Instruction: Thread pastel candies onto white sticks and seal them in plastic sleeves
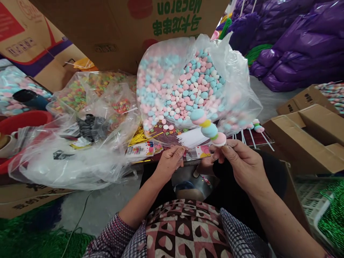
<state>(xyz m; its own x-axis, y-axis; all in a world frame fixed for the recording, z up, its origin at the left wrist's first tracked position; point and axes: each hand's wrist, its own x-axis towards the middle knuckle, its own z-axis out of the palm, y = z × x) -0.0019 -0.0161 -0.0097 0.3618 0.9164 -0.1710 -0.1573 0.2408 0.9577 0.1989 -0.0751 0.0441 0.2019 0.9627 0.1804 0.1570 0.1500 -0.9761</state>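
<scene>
Right hand (242, 161) grips a candy skewer (208, 127); left hand (170, 160) pinches a clear wrapper (192, 152). Step: sleeving; next needs alignment.

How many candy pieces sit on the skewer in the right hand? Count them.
5 on the candy skewer, from the tip down: blue, pink, a thin yellow, blue with a green edge, pink just above the right hand grip. Fingers may hide more.

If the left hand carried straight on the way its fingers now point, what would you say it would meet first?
Probably the small printed cards and white paper lying just beyond the left hand, then the open bag of pastel candies. Depth is hard to judge.
</scene>
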